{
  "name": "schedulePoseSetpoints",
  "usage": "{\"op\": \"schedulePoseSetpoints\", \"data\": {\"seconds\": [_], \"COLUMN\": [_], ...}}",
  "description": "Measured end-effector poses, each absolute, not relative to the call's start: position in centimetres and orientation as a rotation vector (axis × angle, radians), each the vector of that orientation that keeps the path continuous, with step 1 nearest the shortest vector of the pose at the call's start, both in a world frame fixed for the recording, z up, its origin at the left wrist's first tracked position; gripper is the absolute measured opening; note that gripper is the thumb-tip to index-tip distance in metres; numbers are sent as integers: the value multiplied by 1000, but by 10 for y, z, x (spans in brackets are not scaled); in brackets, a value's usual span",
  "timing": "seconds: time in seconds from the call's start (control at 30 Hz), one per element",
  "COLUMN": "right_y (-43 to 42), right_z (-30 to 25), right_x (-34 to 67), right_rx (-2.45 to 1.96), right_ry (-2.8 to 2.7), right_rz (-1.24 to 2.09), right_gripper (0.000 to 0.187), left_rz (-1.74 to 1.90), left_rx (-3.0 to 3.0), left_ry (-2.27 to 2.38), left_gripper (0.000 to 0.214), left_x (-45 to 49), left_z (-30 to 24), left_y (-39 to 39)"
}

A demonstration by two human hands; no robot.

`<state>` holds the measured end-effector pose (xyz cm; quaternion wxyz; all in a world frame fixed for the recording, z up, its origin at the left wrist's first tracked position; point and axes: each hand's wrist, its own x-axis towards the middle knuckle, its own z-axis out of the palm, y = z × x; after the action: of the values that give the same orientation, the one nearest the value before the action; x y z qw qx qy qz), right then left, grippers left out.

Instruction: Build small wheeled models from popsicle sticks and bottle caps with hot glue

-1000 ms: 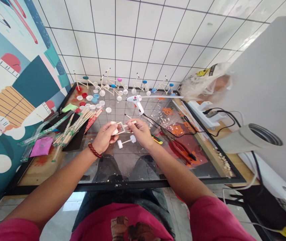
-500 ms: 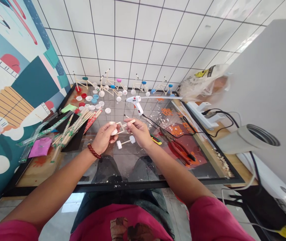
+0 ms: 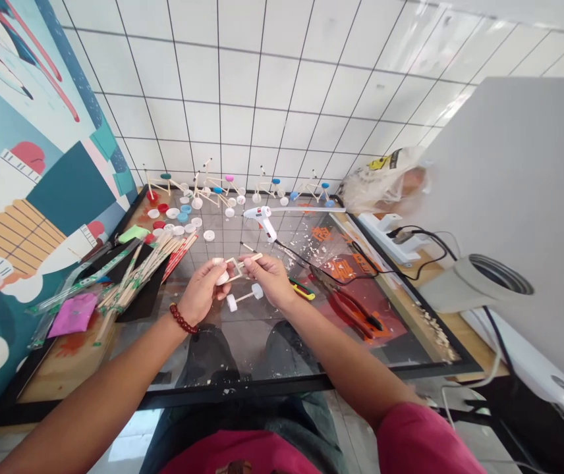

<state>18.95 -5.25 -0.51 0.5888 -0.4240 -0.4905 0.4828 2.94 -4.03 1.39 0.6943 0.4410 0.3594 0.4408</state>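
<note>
Hands meet low over glass tabletop (image 3: 262,342), close to my edge. Left hand (image 3: 201,291) curls shut on white-cap end of stick frame (image 3: 236,266). Right hand (image 3: 271,280) pinches opposite end, so I judge frame is braced from both sides, clear of glass. Wheel axle (image 3: 244,297) lies just beneath. Chopstick bundle (image 3: 146,263) sits left, glue gun (image 3: 261,217) beyond. Finished stick models (image 3: 217,184) line the far wall.

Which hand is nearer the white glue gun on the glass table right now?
Right. The right hand sits just below the glue gun in view, pinching the stick frame; the left hand, on the frame's other end, is farther down-left.
</note>
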Motion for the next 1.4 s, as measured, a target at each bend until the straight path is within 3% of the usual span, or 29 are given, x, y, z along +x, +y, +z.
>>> {"op": "schedulePoseSetpoints", "data": {"seconds": [0.33,1.4], "right_y": [-49,-49], "right_z": [-3,-8], "right_x": [195,192], "right_rx": [-993,-986], "right_ry": [-1186,-1160], "right_rz": [1056,1123], "right_gripper": [34,40], "left_rz": [1017,973], "left_rx": [903,965], "left_ry": [777,772], "left_gripper": [33,28], "left_x": [27,28], "left_z": [17,12], "left_y": [-39,-38]}}
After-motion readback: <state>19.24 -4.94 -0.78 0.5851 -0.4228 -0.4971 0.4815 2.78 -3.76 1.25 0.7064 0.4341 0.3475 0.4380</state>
